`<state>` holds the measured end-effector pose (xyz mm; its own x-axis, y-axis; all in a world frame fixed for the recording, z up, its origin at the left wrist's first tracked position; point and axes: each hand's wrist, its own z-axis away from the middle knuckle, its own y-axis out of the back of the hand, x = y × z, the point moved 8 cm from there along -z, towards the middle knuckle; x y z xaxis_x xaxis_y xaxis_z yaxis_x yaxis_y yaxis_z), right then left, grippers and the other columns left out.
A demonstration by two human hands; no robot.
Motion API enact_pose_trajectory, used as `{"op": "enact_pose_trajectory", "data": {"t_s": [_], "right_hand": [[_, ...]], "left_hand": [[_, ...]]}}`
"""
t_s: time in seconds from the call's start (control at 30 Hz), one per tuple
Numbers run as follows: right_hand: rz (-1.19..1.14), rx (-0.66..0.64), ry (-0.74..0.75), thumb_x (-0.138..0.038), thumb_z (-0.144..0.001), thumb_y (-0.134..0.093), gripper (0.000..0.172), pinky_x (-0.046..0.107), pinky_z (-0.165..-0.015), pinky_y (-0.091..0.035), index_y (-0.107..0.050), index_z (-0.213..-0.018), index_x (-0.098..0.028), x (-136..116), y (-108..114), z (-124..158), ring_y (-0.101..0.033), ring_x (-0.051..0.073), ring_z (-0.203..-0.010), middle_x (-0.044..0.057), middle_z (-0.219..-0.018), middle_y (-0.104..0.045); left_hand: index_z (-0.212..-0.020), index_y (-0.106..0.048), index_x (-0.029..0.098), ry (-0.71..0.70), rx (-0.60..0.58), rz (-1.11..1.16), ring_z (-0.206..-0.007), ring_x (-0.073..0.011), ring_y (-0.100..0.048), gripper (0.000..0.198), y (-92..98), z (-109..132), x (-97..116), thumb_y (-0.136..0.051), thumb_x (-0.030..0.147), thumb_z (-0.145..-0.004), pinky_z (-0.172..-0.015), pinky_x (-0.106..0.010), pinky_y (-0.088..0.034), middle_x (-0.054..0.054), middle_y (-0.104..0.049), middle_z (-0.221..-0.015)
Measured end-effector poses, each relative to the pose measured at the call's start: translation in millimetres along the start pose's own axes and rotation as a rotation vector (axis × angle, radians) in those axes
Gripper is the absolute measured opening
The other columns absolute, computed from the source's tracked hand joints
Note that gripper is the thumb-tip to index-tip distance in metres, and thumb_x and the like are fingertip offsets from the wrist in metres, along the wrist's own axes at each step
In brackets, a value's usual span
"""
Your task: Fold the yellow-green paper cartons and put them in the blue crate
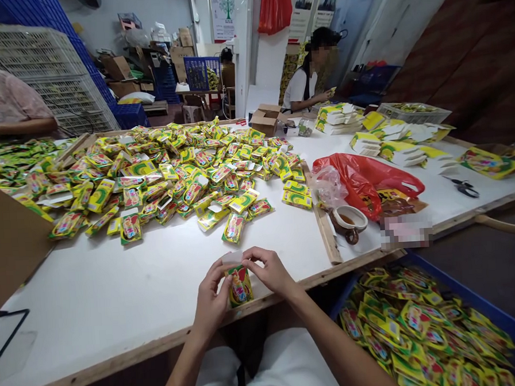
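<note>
Pinching yellow-green box, fingers covering edge, interior hidden

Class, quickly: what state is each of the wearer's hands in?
Left hand: holding a small yellow-green box.
Right hand: fingertips at its white top flap; whether pinching cannot be told.

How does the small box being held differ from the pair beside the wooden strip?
The left hand and right hand touch the held box; neither touches the paired boxes. The held box has a raised white flap; the paired boxes show none. The held box displays its colourful front, the paired boxes plainer yellow sides. All are yellow and green.
</note>
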<state>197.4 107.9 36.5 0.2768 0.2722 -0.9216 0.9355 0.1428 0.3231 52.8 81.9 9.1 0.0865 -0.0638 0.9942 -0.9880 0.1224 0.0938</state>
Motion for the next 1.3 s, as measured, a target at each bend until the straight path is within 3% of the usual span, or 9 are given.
{"op": "enact_pose_trajectory", "data": {"t_s": [0.17, 0.33, 0.57, 0.67, 0.97, 1.03, 1.1, 1.23, 1.3], "right_hand": [[-0.14, 0.062, -0.012, -0.027, -0.086, -0.056, 0.012, 0.03, -0.076, -0.05, -0.061, -0.095, -0.021, 3.7, -1.7, 5.1, -0.063, 0.016, -0.08, 0.001, -0.083, -0.066], [-0.058, 0.016, 0.062, -0.029, -0.084, -0.06, 0.011, 0.032, -0.081, -0.049, -0.067, -0.087, -0.021, -12.9, -4.3, 15.6, -0.062, 0.019, -0.087, 0.005, -0.091, -0.067], [0.025, 0.101, 0.039, -0.027, -0.084, -0.058, 0.011, 0.029, -0.069, -0.048, -0.066, -0.083, -0.02, -16.5, -4.0, 8.5, -0.059, 0.016, -0.071, 0.002, -0.077, -0.065], [0.035, 0.088, 0.02, -0.026, -0.084, -0.058, 0.01, 0.027, -0.067, -0.047, -0.065, -0.081, -0.02, -16.0, -4.0, 3.6, -0.057, 0.015, -0.068, 0.001, -0.074, -0.064], [-0.117, 0.089, -0.019, -0.023, -0.082, -0.059, 0.01, 0.03, -0.075, -0.049, -0.067, -0.088, -0.021, -1.6, -15.2, 22.9, -0.063, 0.018, -0.081, 0.002, -0.084, -0.068], [-0.054, 0.161, -0.029, -0.024, -0.083, -0.056, 0.011, 0.03, -0.076, -0.049, -0.066, -0.086, -0.021, -7.4, 8.0, 34.0, -0.062, 0.019, -0.083, 0.003, -0.084, -0.068], [0.101, 0.266, -0.095, -0.028, -0.086, -0.052, 0.014, 0.031, -0.074, -0.049, -0.065, -0.085, -0.022, -13.8, 55.2, 55.0, -0.062, 0.02, -0.082, 0.004, -0.084, -0.067], [0.657, 0.341, -0.307, -0.038, -0.08, -0.054, 0.02, 0.04, -0.078, -0.045, -0.066, -0.079, -0.022, -25.9, 166.2, 112.2, -0.06, 0.027, -0.082, 0.008, -0.084, -0.067], [0.783, 0.359, -0.387, -0.042, -0.077, -0.055, 0.023, 0.043, -0.079, -0.044, -0.066, -0.076, -0.022, -28.7, 195.8, 131.6, -0.059, 0.029, -0.083, 0.009, -0.084, -0.067]], "left_hand": [[-0.11, -0.057, 0.019, -0.077, 0.069, 0.028, -0.11, -0.021, -0.057, 0.025, 0.4, 6.6, 4.8, -0.051, 0.026, -0.087, -0.095, -0.036, -0.046, -0.009, -0.062, -0.115], [-0.097, -0.064, 0.018, -0.084, 0.057, -0.042, -0.106, -0.0222, -0.059, 0.019, -2.4, 11.9, 12.9, -0.053, 0.028, -0.086, -0.095, -0.035, -0.046, -0.009, -0.066, -0.11], [-0.094, -0.065, 0.017, 0.017, 0.173, -0.033, -0.086, -0.0183, -0.064, 0.022, 1.7, 5.6, 12.8, -0.057, 0.035, -0.083, -0.077, -0.027, -0.051, -0.005, -0.07, -0.094], [-0.091, -0.065, 0.017, 0.03, 0.158, -0.029, -0.081, -0.017, -0.064, 0.022, 3.2, 1.5, 11.3, -0.057, 0.036, -0.083, -0.072, -0.026, -0.05, -0.004, -0.07, -0.089], [-0.093, -0.067, 0.019, -0.027, 0.033, -0.048, -0.096, -0.0201, -0.062, 0.021, 0.1, 9.9, 6.9, -0.055, 0.034, -0.085, -0.087, -0.031, -0.047, -0.005, -0.069, -0.097], [-0.097, -0.065, 0.02, -0.031, 0.005, -0.09, -0.098, -0.02, -0.061, 0.023, -1.4, 5.8, 9.1, -0.052, 0.035, -0.086, -0.088, -0.032, -0.047, -0.006, -0.067, -0.102], [-0.104, -0.06, 0.02, -0.029, 0.021, -0.161, -0.098, -0.0202, -0.061, 0.026, 0.9, -6.6, 9.4, -0.05, 0.036, -0.087, -0.087, -0.034, -0.047, -0.007, -0.064, -0.108], [-0.116, -0.049, 0.018, -0.054, 0.147, -0.395, -0.105, -0.0255, -0.056, 0.042, 9.3, -58.1, 5.0, -0.057, 0.039, -0.081, -0.089, -0.041, -0.044, -0.013, -0.057, -0.118], [-0.12, -0.044, 0.016, -0.006, 0.181, -0.517, -0.109, -0.029, -0.053, 0.049, 8.6, -88.6, -2.6, -0.059, 0.037, -0.078, -0.09, -0.044, -0.041, -0.016, -0.056, -0.117]]}}
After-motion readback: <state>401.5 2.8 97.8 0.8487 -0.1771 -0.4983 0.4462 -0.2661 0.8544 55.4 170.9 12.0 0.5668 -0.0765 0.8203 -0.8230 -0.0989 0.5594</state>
